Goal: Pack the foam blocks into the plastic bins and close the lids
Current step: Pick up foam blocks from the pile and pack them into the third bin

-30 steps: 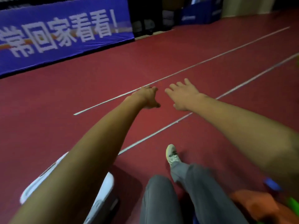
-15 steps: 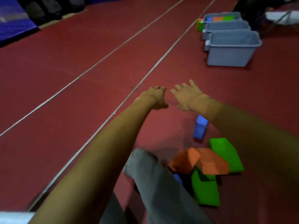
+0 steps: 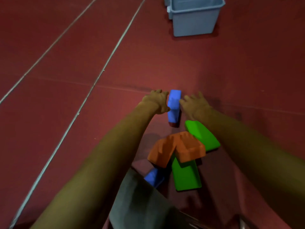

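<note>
Fingers of your right hand (image 3: pixel 194 104) spread loose, tips at right face of upright blue block (image 3: pixel 174 98). Left hand (image 3: pixel 156 101) fingers curled against its left face, gripping? can't tell. Block on floor (image 3: pixel 82 47) just past orange-green pile (image 3: pixel 181 149); bin (image 3: pixel 193 22) well beyond.

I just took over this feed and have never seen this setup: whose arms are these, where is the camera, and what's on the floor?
No machine here: a person works bare-handed, and the one camera sits on their head, looking forward and down. The left hand and right hand flank an upright blue block on the red floor; blur hides whether either grips it. Nearer lie two orange blocks, two green blocks and another blue block, beside a grey trouser leg. An open grey-blue bin stands farther off.
</note>
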`<control>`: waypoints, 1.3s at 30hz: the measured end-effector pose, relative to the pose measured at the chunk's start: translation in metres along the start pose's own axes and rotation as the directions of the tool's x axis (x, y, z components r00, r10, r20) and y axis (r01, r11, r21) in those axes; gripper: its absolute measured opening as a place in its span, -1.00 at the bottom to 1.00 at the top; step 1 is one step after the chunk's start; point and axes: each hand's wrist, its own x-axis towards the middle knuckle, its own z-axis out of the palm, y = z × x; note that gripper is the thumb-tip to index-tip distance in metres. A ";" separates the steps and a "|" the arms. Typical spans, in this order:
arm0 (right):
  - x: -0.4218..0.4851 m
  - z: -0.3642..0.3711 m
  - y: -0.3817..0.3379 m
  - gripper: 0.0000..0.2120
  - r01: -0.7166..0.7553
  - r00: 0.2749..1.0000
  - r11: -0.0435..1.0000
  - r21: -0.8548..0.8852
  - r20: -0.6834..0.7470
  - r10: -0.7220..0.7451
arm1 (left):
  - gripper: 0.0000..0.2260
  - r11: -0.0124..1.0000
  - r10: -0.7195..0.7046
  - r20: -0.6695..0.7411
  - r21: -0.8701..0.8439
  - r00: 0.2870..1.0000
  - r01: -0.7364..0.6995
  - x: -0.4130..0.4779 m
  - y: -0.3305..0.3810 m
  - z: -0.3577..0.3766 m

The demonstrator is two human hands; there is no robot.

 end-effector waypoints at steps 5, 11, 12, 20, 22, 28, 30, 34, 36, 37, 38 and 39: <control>0.006 0.062 0.001 -0.52 -0.080 0.984 0.987 0.143 0.170 0.055 | -0.44 0.994 -0.111 -0.035 0.004 0.993 0.112 0.024 0.032 0.049; 0.002 0.130 -0.014 -0.32 -0.073 0.964 0.983 0.171 0.266 0.025 | -0.43 0.992 -0.103 0.111 -0.055 0.988 0.110 0.044 0.054 0.124; 0.002 0.140 -0.017 -0.29 -0.113 0.951 0.974 0.198 0.306 0.048 | -0.39 0.992 -0.106 0.161 -0.055 0.981 0.116 0.046 0.057 0.136; -0.012 0.219 -0.052 0.01 -0.846 0.533 0.207 0.491 0.761 0.370 | -0.20 0.933 -0.326 0.442 0.009 0.835 0.359 0.030 0.062 0.236; -0.020 0.229 -0.060 -0.10 -0.868 0.443 -0.022 0.496 0.794 0.415 | -0.23 0.912 -0.389 0.412 0.045 0.824 0.408 0.020 0.056 0.256; -0.020 0.223 -0.064 -0.11 -0.860 0.384 -0.139 0.491 0.802 0.457 | -0.38 0.910 -0.400 0.274 0.003 0.875 0.415 0.005 0.046 0.265; -0.012 0.215 -0.064 -0.05 -0.854 0.343 -0.195 0.482 0.805 0.484 | -0.40 0.901 -0.407 0.274 -0.034 0.871 0.432 0.005 0.046 0.257; 0.003 0.188 -0.065 -0.12 -0.835 0.302 -0.210 0.509 0.742 0.598 | -0.23 0.908 -0.401 0.257 -0.012 0.879 0.418 0.006 0.038 0.231; 0.006 0.171 -0.067 -0.19 -0.812 0.356 -0.146 0.564 0.679 0.642 | -0.19 0.906 -0.410 0.219 -0.010 0.885 0.423 0.007 0.031 0.217; 0.007 0.163 -0.068 -0.21 -0.799 0.399 -0.089 0.595 0.635 0.662 | -0.17 0.902 -0.418 0.199 -0.024 0.887 0.430 0.007 0.029 0.209; 0.008 0.155 -0.070 -0.21 -0.781 0.447 -0.019 0.624 0.581 0.680 | -0.14 0.897 -0.427 0.181 -0.040 0.886 0.441 0.005 0.026 0.200; 0.010 0.145 -0.072 -0.20 -0.759 0.501 0.058 0.649 0.524 0.688 | -0.11 0.892 -0.438 0.158 -0.045 0.885 0.449 0.003 0.023 0.191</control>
